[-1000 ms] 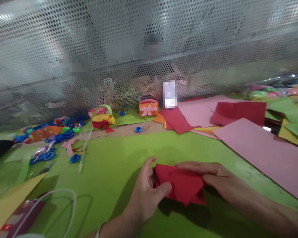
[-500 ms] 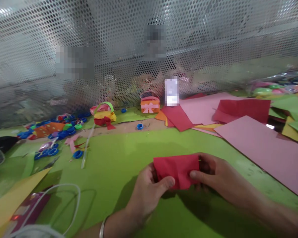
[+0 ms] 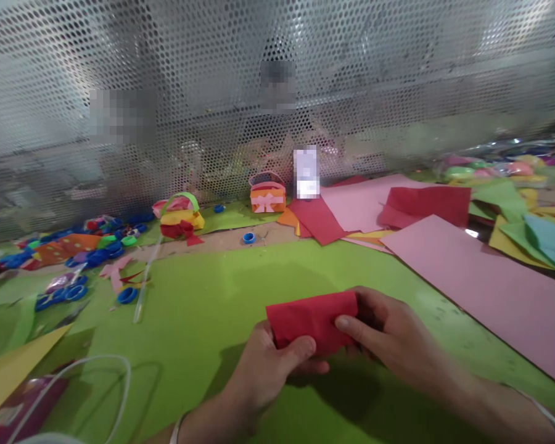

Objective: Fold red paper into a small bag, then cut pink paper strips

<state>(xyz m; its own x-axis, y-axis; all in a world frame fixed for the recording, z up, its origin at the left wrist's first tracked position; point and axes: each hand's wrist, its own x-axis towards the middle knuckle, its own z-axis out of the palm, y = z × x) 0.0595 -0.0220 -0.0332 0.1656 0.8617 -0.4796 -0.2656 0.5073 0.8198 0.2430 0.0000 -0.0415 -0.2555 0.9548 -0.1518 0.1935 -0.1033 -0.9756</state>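
Observation:
A folded piece of red paper (image 3: pixel 311 318) is held a little above the green sheet (image 3: pixel 203 308) on the table, low in the middle of the view. My left hand (image 3: pixel 271 370) pinches its left end, thumb on the front face. At the paper's right end, my right hand (image 3: pixel 388 339) grips it with the thumb in front and the fingers curled behind. Both hands are closed on the paper, which now forms a flat rectangle.
Large pink sheets (image 3: pixel 481 283) and red sheets (image 3: pixel 425 206) lie at the right. Two small paper baskets (image 3: pixel 267 196) (image 3: pixel 180 217) stand by the perforated metal screen (image 3: pixel 277 92). Blue rings and scissors (image 3: pixel 65 290) litter the left. A white cable (image 3: pixel 97 382) loops at bottom left.
The red paper went from a loose angled shape lying under my hands to a flat rectangle held up between both. Both hands shifted slightly left and closed on its ends.

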